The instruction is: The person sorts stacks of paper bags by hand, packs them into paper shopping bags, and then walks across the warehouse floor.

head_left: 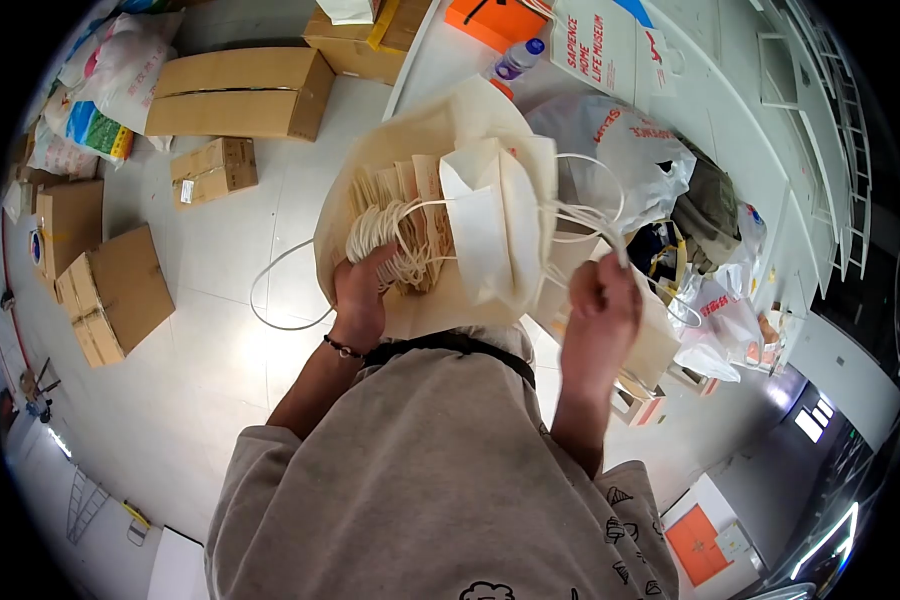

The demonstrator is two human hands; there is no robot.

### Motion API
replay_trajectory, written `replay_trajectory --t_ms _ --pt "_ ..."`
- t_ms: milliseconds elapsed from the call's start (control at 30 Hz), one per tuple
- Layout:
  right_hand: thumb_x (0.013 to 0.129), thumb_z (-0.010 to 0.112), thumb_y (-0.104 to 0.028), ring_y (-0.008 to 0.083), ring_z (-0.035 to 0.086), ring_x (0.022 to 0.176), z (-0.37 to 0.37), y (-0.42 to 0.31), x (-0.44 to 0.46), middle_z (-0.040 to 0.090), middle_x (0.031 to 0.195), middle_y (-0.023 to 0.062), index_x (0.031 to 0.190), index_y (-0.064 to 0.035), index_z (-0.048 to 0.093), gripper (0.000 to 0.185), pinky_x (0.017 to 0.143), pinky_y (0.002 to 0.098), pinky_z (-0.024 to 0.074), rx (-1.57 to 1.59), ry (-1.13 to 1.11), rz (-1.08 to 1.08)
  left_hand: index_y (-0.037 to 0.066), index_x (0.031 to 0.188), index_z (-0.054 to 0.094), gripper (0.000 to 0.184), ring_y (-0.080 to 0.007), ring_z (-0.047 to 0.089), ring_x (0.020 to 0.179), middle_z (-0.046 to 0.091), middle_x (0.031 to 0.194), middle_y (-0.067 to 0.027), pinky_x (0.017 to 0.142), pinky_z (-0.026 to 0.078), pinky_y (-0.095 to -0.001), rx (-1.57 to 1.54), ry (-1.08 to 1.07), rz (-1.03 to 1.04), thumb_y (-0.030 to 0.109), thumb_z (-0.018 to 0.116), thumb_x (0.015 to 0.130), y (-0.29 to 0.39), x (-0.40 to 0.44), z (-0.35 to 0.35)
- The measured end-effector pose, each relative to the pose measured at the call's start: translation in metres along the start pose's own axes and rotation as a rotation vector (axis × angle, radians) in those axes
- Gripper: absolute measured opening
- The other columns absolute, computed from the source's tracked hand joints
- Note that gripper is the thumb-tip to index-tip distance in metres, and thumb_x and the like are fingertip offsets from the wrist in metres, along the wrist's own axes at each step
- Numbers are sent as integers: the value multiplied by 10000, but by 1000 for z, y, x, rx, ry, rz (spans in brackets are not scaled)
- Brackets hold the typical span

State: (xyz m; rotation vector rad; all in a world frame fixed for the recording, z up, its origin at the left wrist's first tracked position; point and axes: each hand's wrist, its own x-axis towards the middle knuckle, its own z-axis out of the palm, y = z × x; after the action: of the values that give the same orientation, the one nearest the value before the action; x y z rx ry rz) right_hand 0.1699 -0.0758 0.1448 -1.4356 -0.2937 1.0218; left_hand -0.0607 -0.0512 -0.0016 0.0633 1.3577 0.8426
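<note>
A large cream paper bag (470,110) stands open in front of my waist. Inside it a stack of folded brown paper bags (430,185) shows, their white cord handles (385,232) bunched together. My left hand (362,292) reaches into the opening, its fingers closed around that bunch of handles. White paper bags (480,240) stick up beside the stack. To the right, my right hand (607,295) is closed on white cords (595,220) that run to the paper bags; slight blur hides which bag each cord belongs to.
On the left floor are cardboard boxes (235,92) and stuffed plastic bags (135,60). A white table (420,75) at the back right holds a bottle (519,60), an orange box (490,22), a printed white bag (595,50) and a plastic bag (610,150). More bags (720,320) lie at the right.
</note>
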Motion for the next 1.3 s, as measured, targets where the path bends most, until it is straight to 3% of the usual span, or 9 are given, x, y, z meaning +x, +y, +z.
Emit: replay_trajectory --t_ms 67,200,467,600,667,833,1033,1133,1300 --pt "1031 531 -129 64 237 571 0 -27 -1 279 637 -53 754 -119 442 291 551 289 171 -1 50 -50 -18 1265 630 406 -206 688 1050 705 1173 -82 895 551 -342 -30 -13 -26 65 727 880 2 0 1" --pt "1051 503 -232 82 210 546 -7 -58 -7 221 592 -51 717 -116 386 372 798 363 448 -26 75 -95 -13 1266 630 406 -206 687 1050 705 1175 -83 899 549 -339 -10 -52 -13 66 725 879 1 2 -2" --pt "1045 552 -271 74 239 508 -28 -94 -9 314 624 -55 859 -123 487 246 522 290 220 167 -105 -70 -24 1310 612 436 -223 683 1091 702 1212 -94 932 543 -354 -42 -75 -10 67 715 896 -1 5 -6" --pt "1071 526 -284 76 267 527 -17 -76 -7 316 621 -42 935 -106 516 224 527 277 220 56 -281 -63 -17 1313 613 426 -223 682 1099 701 1220 -89 933 543 -359 -44 -118 -4 72 711 908 -3 7 -9" --pt "1018 634 -331 87 388 562 10 -58 -16 542 731 10 1089 -38 598 303 525 277 315 -113 -164 -118 -8 1317 614 422 -222 680 1107 702 1223 -88 938 542 -363 -24 -123 -13 74 714 915 -1 4 -8" --pt "844 765 49 -17 403 596 29 -18 -20 707 935 23 1229 -32 624 418 533 167 308 -745 -382 -71 3 1323 614 422 -206 675 1103 699 1223 -80 939 540 -351 -15 -135 1 72 725 922 9 -8 2" --pt "993 654 -133 219 674 602 57 36 -8 661 733 132 1007 17 610 157 552 344 495 -587 -380 -51 7 1322 615 418 -186 671 1087 697 1214 -69 924 538 -340 39 -167 53 52 730 923 7 -10 4" --pt "1049 596 -174 118 642 636 46 78 14 629 682 63 1038 17 668 205 565 294 486 -913 -526 51 13 1341 599 426 -186 667 1102 687 1236 -67 929 541 -341 89 -173 64 63 722 937 3 -6 -2" --pt "983 681 -303 196 627 557 45 129 30 601 598 118 942 53 692 358 562 369 478 -1116 -459 -305 2 1294 624 391 -177 687 1032 702 1192 -74 882 553 -329 81 -142 68 57 734 923 4 -6 -1"
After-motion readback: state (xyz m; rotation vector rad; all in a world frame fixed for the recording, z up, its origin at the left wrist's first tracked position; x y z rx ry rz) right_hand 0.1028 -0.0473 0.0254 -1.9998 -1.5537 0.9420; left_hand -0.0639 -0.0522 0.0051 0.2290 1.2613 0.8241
